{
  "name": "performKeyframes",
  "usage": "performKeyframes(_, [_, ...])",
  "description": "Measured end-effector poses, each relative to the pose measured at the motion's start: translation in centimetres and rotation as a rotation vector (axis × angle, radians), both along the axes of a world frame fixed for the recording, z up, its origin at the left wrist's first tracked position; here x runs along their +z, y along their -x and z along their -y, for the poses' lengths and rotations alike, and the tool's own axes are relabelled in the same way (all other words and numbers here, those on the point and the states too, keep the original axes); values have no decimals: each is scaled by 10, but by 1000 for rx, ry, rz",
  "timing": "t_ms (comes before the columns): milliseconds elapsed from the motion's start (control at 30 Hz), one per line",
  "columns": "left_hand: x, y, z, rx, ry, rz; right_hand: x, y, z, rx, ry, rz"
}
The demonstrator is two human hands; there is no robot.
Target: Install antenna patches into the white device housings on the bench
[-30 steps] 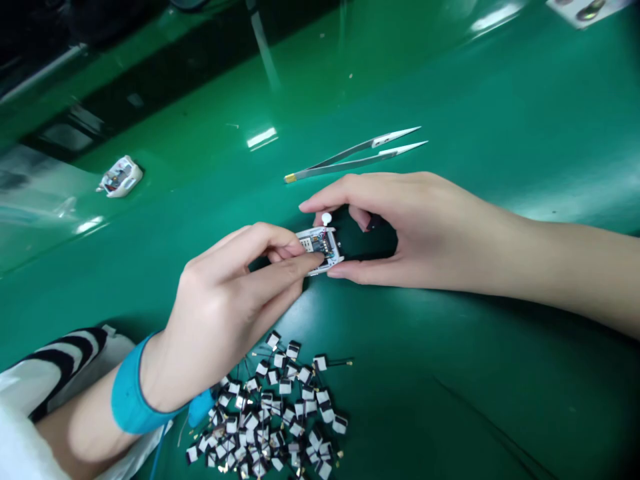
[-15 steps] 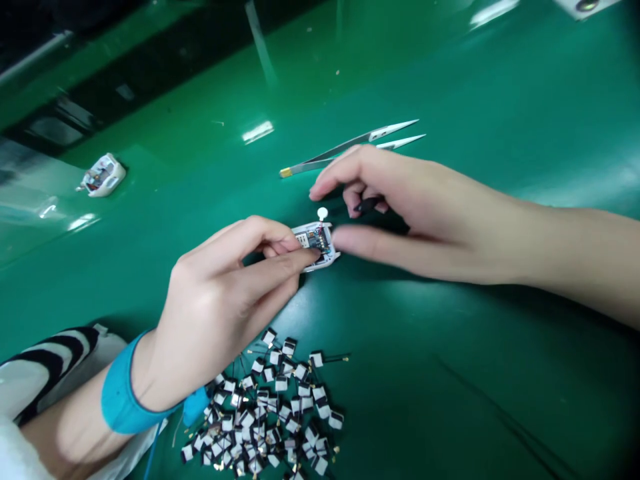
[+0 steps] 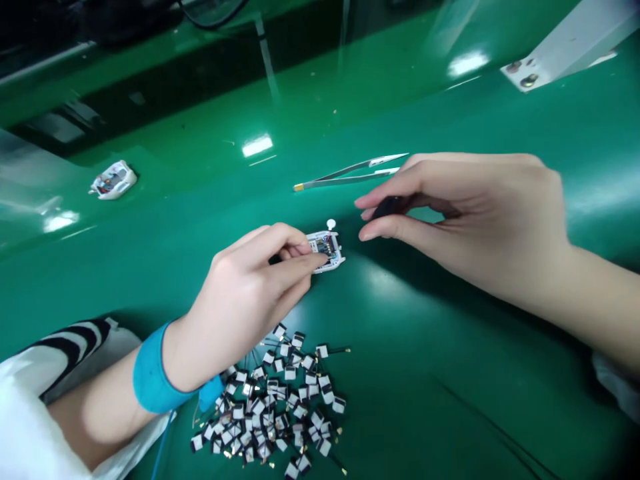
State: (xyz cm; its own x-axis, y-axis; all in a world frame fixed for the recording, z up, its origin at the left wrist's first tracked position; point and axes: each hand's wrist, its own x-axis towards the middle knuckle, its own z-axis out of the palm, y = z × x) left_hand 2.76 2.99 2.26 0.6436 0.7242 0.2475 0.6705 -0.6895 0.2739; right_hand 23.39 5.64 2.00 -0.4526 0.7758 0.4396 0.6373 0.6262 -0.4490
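My left hand (image 3: 255,287), with a teal band at its wrist, pinches an open white watch-like housing (image 3: 340,259) low over the green table. A small circuit board (image 3: 327,247) shows inside it, and a round white disc on thin wires (image 3: 331,225) sticks out at its upper edge. To the right, my right hand (image 3: 465,213) is apart from the housing, thumb and fingers closed around a small black piece (image 3: 387,207) whose kind I cannot make out. Behind that hand, a pair of tweezers (image 3: 340,179) lies on the table, its tips partly hidden.
Near the front lies a pile of small black-and-white parts with short cables (image 3: 270,407). A second white housing (image 3: 115,180) sits at the left. A metal bracket (image 3: 530,77) stands at the back right. A blue cord (image 3: 164,443) runs down from the wristband.
My right hand has drawn back to the right from the housing, and the black piece has come forward between its thumb and fingers. The left hand keeps its pinch; the view has shifted.
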Motion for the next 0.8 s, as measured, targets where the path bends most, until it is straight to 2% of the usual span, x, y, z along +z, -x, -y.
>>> performKeyframes(133, [-1, 1, -1, -8, -26, -7, 5, 8, 9, 121, 20, -34])
performKeyframes(367, [-4, 1, -1, -15, -34, 24, -1, 12, 15, 48, 23, -249])
performKeyframes(800, [-5, 2, -2, -25, -32, 35, -7, 17, 16, 96, -50, -220])
